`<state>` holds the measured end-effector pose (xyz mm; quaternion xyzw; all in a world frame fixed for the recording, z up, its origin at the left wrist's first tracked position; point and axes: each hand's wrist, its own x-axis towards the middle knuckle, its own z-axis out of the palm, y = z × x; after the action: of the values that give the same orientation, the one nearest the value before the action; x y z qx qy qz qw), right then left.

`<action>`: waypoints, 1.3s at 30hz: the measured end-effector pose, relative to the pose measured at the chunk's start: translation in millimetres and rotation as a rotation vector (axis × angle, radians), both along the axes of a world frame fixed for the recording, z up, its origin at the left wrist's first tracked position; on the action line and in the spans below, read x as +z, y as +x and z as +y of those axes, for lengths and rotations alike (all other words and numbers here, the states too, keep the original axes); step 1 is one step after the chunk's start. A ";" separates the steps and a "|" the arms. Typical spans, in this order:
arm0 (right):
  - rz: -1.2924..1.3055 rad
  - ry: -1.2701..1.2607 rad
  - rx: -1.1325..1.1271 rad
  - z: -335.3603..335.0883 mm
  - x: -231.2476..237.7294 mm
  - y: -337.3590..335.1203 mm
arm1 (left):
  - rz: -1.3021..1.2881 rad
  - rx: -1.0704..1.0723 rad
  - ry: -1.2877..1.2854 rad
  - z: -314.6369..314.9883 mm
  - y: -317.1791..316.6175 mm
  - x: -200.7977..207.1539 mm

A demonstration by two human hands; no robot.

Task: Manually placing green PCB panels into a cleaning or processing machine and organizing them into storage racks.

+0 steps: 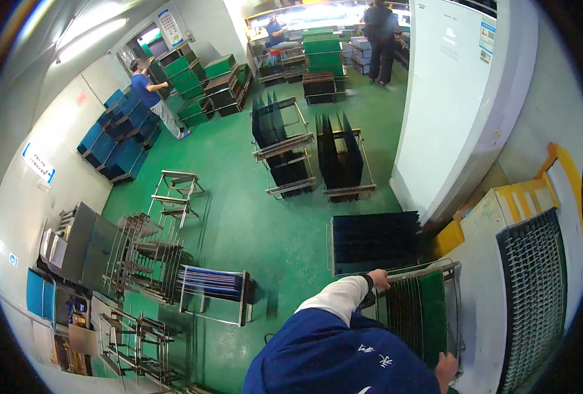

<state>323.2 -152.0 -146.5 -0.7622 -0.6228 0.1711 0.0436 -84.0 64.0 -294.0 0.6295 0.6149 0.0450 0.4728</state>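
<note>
At the lower right a metal rack (452,266) holds several thin upright panels, dark ones on its left and a green panel (434,315) on its right. My left hand (379,280), beyond a white sleeve and black wristband, is closed on the far left corner of the rack's frame. Down at the near right end, my right hand (446,369) is curled at the frame beside the green panel; my blue-clad arm and body hide part of the rack. Just beyond stands another rack of dark panels (375,238).
To the right are a grey grid mat (534,289) and a white cabinet (459,85). Two racks of dark panels (340,157) stand farther ahead. Metal racks (147,256) line the left, one holding bluish panels (211,284). A person (150,95) stands by green stacks; others are at the back.
</note>
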 end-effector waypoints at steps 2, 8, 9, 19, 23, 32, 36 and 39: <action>-0.026 0.138 -0.008 -8.9 7.4 11.9 | -0.007 -0.030 0.012 4.0 3.0 -3.4; -0.004 0.275 -0.136 -25.4 38.6 58.1 | -0.063 -0.030 -0.084 4.2 8.0 6.2; 0.039 0.277 -0.172 -19.9 41.4 69.8 | -0.056 -0.017 -0.043 2.7 5.3 1.3; 0.684 0.367 -0.756 -15.0 117.5 66.6 | -0.083 0.009 0.028 2.2 5.9 29.1; 1.399 0.516 -0.716 2.6 126.6 31.6 | -0.704 -0.076 -0.500 8.0 8.0 75.8; 1.815 0.416 -0.858 64.3 70.4 11.8 | -0.935 -0.211 -0.636 -30.3 57.3 208.5; 1.854 0.368 -0.972 72.0 55.6 20.0 | -0.770 -0.180 -0.460 -28.3 75.0 209.8; 1.867 0.521 -0.954 60.5 63.7 17.9 | -0.818 -0.114 -0.447 -22.9 73.7 194.1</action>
<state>341.2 -91.5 -82.8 -0.4618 0.0003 0.5122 0.7242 -10.2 41.2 -99.8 0.4755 0.3373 0.1298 0.8021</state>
